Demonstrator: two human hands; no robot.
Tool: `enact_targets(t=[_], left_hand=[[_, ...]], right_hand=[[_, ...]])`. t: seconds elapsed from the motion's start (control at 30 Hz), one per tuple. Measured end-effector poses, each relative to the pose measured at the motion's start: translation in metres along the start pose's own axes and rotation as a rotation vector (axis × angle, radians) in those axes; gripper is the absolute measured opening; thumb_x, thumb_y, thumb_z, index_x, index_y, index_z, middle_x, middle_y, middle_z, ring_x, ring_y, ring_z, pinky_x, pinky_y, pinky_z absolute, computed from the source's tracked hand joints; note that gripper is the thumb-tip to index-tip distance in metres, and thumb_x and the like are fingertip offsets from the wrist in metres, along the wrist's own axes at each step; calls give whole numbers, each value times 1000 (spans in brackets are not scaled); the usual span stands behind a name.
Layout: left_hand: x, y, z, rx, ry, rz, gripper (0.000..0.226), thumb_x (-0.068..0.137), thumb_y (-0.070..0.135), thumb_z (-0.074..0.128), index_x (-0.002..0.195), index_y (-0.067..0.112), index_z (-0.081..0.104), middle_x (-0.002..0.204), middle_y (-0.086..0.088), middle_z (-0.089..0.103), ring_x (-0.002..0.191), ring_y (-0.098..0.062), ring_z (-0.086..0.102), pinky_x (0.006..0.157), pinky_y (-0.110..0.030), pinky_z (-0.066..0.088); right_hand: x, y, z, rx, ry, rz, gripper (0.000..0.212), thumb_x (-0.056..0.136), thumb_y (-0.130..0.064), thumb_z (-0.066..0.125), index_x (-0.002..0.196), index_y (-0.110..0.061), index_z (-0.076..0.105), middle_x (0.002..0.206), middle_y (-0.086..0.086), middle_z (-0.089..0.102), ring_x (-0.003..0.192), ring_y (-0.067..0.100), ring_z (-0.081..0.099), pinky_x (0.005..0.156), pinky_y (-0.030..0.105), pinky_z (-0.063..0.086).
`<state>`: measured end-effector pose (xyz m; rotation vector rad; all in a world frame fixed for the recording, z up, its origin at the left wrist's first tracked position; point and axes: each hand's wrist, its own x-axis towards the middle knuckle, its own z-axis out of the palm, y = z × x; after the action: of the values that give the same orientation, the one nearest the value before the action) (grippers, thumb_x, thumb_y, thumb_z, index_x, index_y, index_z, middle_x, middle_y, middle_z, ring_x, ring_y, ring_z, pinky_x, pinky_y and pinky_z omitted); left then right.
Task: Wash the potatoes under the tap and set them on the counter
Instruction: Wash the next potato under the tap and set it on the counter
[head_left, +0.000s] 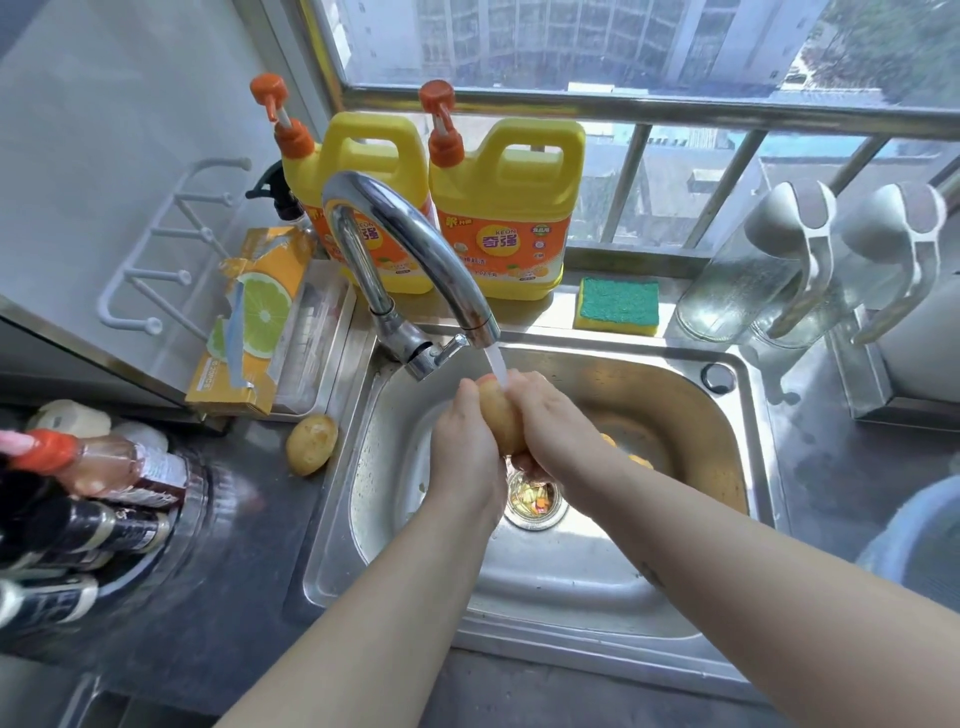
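Both hands hold one yellow-brown potato (500, 420) over the steel sink (748, 415). My left hand (465, 447) grips its left side and my right hand (550, 431) wraps its right side. Water runs from the chrome tap (415, 244) onto the potato's top end. A second potato (311, 444) lies on the dark counter (249, 519) just left of the sink rim. More yellow pieces (636, 460) show in the basin behind my right wrist, partly hidden.
Two yellow detergent jugs (511, 208) stand on the sill behind the tap, a green-yellow sponge (617, 307) to their right. A citrus-printed box (254, 322) leans at the left. Sauce bottles (93, 499) crowd the left counter. The drain strainer (535, 501) holds scraps. Glass jars (753, 280) stand at the right.
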<state>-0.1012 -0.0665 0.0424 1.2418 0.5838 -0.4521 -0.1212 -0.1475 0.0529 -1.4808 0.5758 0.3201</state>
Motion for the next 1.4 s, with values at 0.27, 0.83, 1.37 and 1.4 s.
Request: enact_targets(t=[0.27,0.83,1.37,1.4], left_hand=[[-7,-20,-11,274,-147,258,51,79,41,76,124,26,59,115,-5,70,101,-20,70,76,-34,60],[-1,-10,-13,-59,4,-126,41,107,32,38,115,4,67,116,-19,72,100,-25,70,89,-37,55],[14,8,-8,-183,28,-283,26,94,9,52,111,-2,68,92,-18,70,71,-28,70,57,-31,60],[16,11,-8,-205,-16,-335,28,93,7,50,110,-5,69,91,-18,71,71,-27,72,55,-31,60]], right_hand=[[-2,4,-2,170,73,127,44,107,-46,34,107,-20,70,85,10,65,63,20,56,52,28,44],[-8,25,3,-234,38,-257,35,108,-39,34,110,-9,53,92,-6,54,86,11,54,76,21,42],[-12,35,-4,-577,-60,-263,58,103,-53,38,148,-23,19,131,12,62,114,34,62,100,48,46],[-10,36,-6,-603,-74,-308,64,102,-53,38,154,-26,12,143,10,54,122,33,58,103,47,44]])
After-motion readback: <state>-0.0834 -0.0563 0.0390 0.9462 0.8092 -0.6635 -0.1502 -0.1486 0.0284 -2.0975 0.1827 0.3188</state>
